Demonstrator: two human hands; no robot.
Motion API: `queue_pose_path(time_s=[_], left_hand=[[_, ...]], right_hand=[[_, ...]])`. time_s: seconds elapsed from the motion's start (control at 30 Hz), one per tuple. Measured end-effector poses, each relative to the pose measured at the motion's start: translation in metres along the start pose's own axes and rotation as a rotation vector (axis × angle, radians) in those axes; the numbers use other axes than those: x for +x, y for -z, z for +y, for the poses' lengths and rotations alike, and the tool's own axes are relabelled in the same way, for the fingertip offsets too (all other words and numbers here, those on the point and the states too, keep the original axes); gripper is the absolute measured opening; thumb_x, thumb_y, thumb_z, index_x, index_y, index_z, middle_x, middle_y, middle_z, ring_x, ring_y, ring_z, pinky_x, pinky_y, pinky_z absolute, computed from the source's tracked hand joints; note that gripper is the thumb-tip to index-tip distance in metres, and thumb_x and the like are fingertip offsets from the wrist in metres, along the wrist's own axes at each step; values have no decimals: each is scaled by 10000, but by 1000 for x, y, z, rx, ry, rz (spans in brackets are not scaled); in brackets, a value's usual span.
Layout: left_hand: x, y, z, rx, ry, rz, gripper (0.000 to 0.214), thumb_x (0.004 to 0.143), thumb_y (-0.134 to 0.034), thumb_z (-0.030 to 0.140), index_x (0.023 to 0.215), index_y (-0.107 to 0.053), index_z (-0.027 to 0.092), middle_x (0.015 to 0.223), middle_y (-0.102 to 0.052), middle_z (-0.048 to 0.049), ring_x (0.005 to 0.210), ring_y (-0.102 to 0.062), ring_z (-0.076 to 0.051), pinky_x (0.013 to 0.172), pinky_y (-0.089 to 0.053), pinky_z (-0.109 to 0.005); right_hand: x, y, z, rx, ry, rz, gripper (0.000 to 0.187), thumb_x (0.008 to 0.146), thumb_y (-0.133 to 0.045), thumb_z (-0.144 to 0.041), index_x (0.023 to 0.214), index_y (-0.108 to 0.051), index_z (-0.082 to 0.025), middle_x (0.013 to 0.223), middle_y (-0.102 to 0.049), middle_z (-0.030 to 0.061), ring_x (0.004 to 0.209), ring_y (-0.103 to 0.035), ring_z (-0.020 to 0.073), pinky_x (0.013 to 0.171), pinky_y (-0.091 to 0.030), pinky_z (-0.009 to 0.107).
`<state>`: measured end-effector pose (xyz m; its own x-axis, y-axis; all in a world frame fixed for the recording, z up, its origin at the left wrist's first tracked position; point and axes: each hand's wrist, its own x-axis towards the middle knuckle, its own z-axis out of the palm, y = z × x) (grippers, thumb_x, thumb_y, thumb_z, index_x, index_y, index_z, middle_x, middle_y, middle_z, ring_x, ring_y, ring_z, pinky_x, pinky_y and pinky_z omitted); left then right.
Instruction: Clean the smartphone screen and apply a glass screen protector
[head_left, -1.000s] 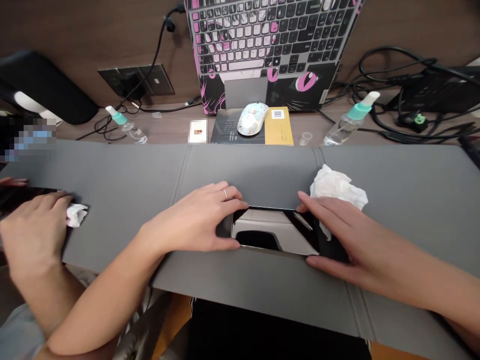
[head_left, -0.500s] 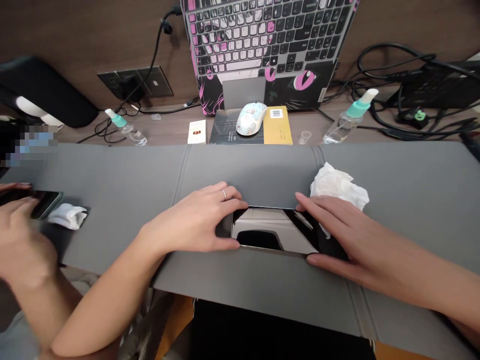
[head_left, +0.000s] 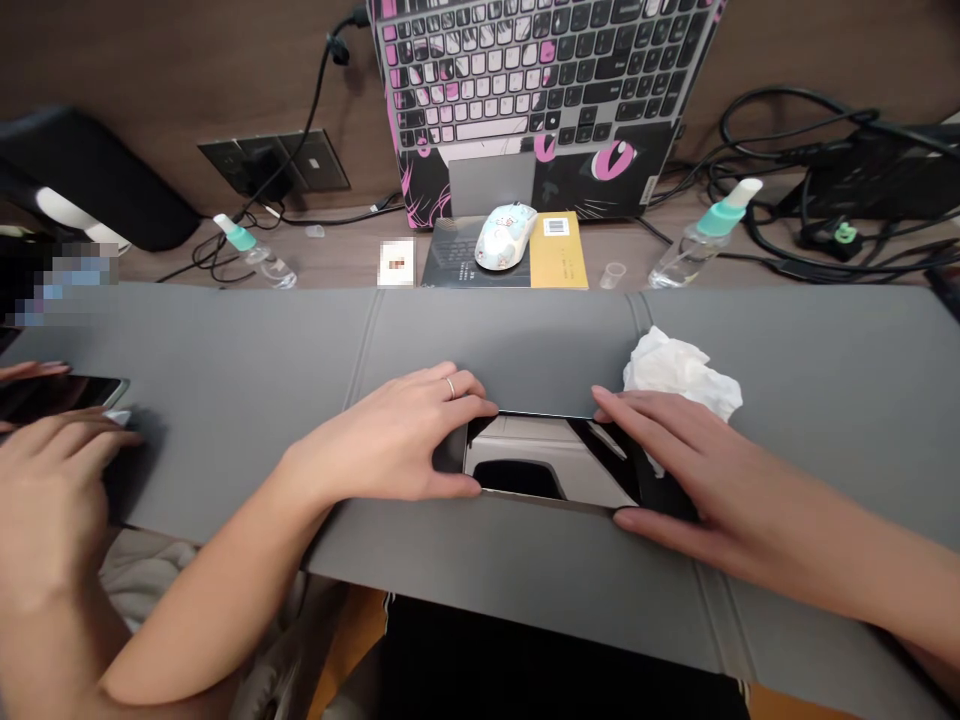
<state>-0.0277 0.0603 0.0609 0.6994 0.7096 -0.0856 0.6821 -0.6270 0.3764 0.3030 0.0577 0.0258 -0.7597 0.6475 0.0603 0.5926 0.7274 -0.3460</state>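
A phone with a glossy black screen lies lengthwise on the grey mat, reflecting light shapes. My left hand, with a ring on one finger, grips its left end, thumb at the near edge and fingertips at the far edge. At the other end, my right hand holds the phone the same way and covers its right corner. Just behind my right hand sits a crumpled white tissue, partly hidden by the fingers.
At left, a co-worker's hand reaches over white cloth or tissue beside another phone. Behind the mat stand a tilted laptop, a mouse on a book, and spray bottles. Cables lie at back right.
My hands and the phone keep their places. The co-worker's hand has moved onto the white tissue or cloth at left, now mostly covering it. The view has shifted slightly.
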Motion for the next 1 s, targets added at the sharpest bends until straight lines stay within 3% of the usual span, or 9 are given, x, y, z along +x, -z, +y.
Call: queue_pose_path(time_s=[1.0], left_hand=[[0,-1,-3,-22,-4,-9,574,843,-736,477,1328,-582,211,1249,-615,-82,1109,-575,-254,937,-503,-383]], right_hand=[[1,-1,-2,-10,-29,-5,817,959,-543,-502,1629,-122,-298,1474,-509,137,1299,-539,352,977,-548,476]])
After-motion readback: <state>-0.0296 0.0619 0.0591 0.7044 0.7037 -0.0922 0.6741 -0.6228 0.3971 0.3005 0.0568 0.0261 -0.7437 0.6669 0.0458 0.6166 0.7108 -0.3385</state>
